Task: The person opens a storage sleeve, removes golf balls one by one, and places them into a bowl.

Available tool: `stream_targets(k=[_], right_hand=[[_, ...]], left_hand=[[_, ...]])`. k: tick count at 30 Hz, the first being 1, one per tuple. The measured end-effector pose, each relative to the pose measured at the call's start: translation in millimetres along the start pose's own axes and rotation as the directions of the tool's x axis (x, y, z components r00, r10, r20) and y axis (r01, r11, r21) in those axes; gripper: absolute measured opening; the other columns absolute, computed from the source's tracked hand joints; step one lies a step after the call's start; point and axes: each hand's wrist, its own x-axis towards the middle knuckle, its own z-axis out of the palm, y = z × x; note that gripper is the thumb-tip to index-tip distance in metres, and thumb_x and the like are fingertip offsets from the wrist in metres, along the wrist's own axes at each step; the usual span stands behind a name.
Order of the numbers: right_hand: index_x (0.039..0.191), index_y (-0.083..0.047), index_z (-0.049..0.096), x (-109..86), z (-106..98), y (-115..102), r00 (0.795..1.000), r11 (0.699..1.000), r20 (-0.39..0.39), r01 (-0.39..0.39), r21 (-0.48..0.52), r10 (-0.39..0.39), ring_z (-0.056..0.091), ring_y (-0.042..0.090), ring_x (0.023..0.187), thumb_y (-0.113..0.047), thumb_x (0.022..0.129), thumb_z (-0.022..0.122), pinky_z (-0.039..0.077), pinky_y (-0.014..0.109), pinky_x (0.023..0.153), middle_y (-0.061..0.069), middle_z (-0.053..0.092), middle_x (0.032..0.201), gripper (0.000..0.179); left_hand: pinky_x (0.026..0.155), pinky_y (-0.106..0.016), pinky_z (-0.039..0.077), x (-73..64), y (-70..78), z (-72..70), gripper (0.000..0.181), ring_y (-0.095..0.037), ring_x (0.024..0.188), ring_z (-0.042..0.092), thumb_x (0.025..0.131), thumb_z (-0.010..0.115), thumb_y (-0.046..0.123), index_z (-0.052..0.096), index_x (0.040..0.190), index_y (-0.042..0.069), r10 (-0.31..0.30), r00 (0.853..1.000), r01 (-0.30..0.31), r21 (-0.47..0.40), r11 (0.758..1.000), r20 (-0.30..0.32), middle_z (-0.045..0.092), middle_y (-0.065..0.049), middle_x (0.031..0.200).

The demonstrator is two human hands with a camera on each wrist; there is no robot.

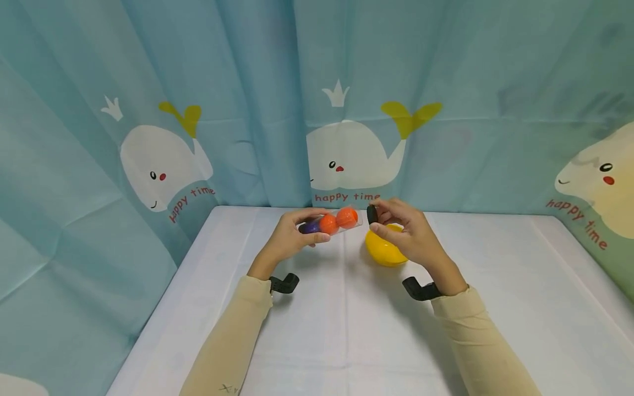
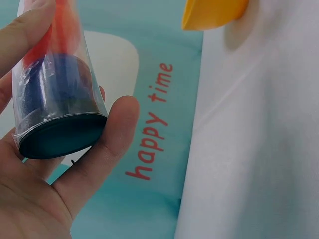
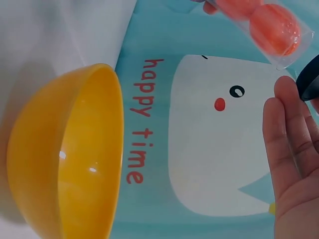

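Observation:
My left hand point(image 1: 283, 235) grips a clear plastic tube point(image 2: 57, 87) from its lower end, thumb on the near side. Inside the tube are two orange balls point(image 1: 347, 218) and a dark blue ball point(image 1: 311, 226) near the black base point(image 2: 64, 135). The tube tilts to the right, its open end towards my right hand point(image 1: 408, 231). That hand pinches a round black cap point(image 1: 372, 215) between thumb and fingers, a short gap away from the tube's mouth. Below and behind the right hand stands a yellow bowl point(image 1: 383, 250), partly hidden by it; the right wrist view looks into its hollow point(image 3: 92, 149).
A white-covered table point(image 1: 317, 330) lies under both hands. Behind it hangs a light blue curtain point(image 1: 262, 154) with whale prints, close to the table's far edge. Black wrist mounts point(image 1: 284, 283) sit on both forearms.

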Motion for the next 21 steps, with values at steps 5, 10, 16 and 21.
stream_targets(k=[5, 10, 16, 21], right_hand=[[0.130, -0.006, 0.067, 0.2, 3.7, 0.5, 1.000, 1.000, -0.001, -0.025, -0.007, 0.025, 0.065, 0.014, 0.090, -0.008, 0.091, 0.076, 0.053, 0.016, 0.091, 0.008, 0.068, 0.103, 0.040], [0.127, -0.007, 0.066, -0.1, 7.0, 1.8, 0.999, 0.999, 0.011, -0.053, -0.002, 0.053, 0.067, 0.016, 0.090, -0.009, 0.090, 0.077, 0.055, 0.021, 0.090, 0.010, 0.070, 0.104, 0.038], [0.127, -0.007, 0.066, -0.6, 10.8, 1.1, 0.996, 0.995, 0.024, -0.090, -0.034, 0.090, 0.068, 0.016, 0.091, -0.012, 0.089, 0.079, 0.056, 0.024, 0.089, 0.008, 0.070, 0.106, 0.040], [0.126, -0.006, 0.065, -0.4, 15.0, 3.1, 0.995, 0.994, 0.031, -0.095, -0.050, 0.097, 0.068, 0.015, 0.091, -0.012, 0.088, 0.080, 0.055, 0.021, 0.088, 0.008, 0.071, 0.105, 0.042]], left_hand=[[0.069, -0.039, 0.061, -0.6, 0.6, -3.3, 0.047, -0.027, 0.099, 0.062, 0.081, 0.088, 0.020, 0.073, 0.125, 0.027, -0.005, 1.000, 0.006, 0.022, 1.000, -0.015, 0.070, -0.001, 0.121], [0.070, -0.037, 0.061, -1.0, 0.1, -7.8, 0.047, -0.026, 0.098, 0.063, 0.081, 0.089, 0.024, 0.072, 0.125, 0.028, -0.032, 0.999, 0.033, 0.046, 0.998, -0.038, 0.069, -0.002, 0.121], [0.071, -0.038, 0.061, -2.1, 1.6, -12.9, 0.047, -0.027, 0.100, 0.063, 0.081, 0.088, 0.026, 0.071, 0.125, 0.028, -0.031, 0.998, 0.033, 0.051, 0.998, -0.045, 0.071, -0.003, 0.120], [0.071, -0.038, 0.060, -2.9, 2.5, -16.4, 0.047, -0.027, 0.102, 0.062, 0.081, 0.088, 0.027, 0.071, 0.125, 0.028, -0.030, 0.998, 0.034, 0.071, 0.997, -0.057, 0.071, -0.002, 0.121]])
